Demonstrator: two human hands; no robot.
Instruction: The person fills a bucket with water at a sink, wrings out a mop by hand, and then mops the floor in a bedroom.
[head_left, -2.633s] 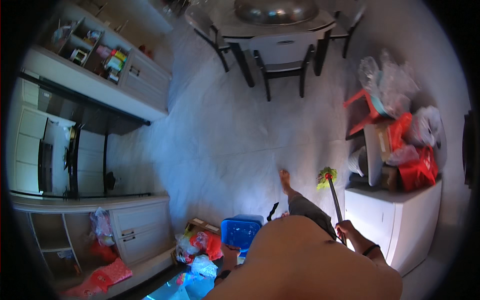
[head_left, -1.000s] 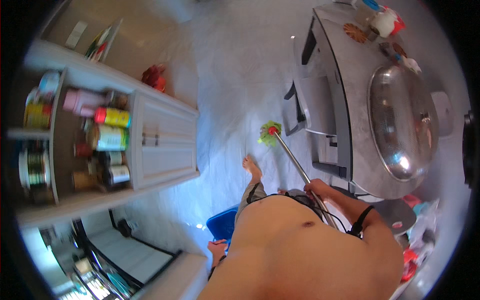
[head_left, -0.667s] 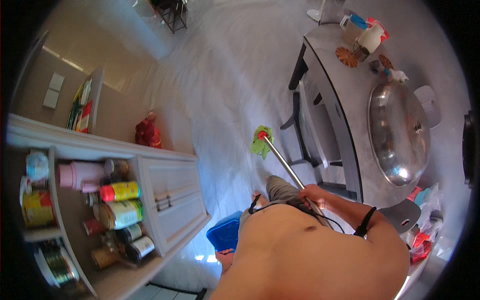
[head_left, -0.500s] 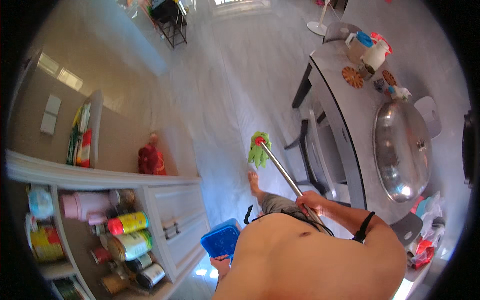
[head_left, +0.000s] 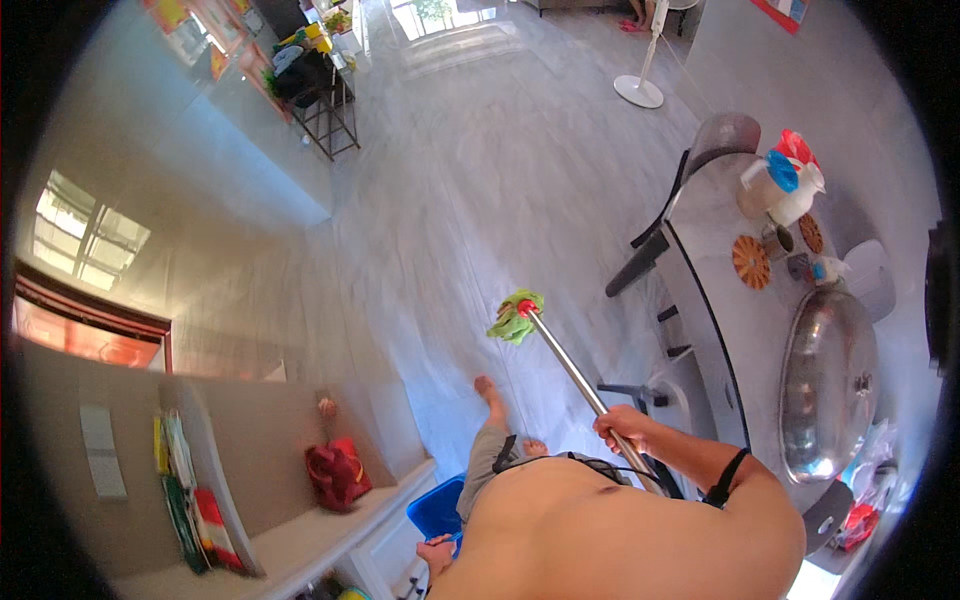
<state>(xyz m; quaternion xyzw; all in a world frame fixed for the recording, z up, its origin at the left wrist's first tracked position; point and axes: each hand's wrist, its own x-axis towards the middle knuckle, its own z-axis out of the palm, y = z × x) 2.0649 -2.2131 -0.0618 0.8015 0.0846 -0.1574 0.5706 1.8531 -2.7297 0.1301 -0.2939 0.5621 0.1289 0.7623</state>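
Observation:
My right hand [head_left: 622, 425] grips the metal handle of a mop [head_left: 566, 361]. The handle slants up and left to a green mop head [head_left: 516, 318] with a red collar, resting on the grey tiled floor in front of my bare foot [head_left: 489, 392]. My left hand [head_left: 438, 552] hangs low by my side and holds the rim of a blue bucket [head_left: 436, 505]. My bare torso fills the lower middle of the view.
A grey table [head_left: 740, 340] with a steel dome cover [head_left: 828, 380], jugs and coasters runs along the right, dark chairs [head_left: 655, 245] tucked against it. A white counter [head_left: 310, 535] with a red bag [head_left: 337, 472] lies lower left. A fan stand [head_left: 640, 90] and black rack [head_left: 320, 95] stand far off.
The view has swung round from the shelves of tins to the long floor. The mop head now lies further ahead of my foot; both hands keep their holds.

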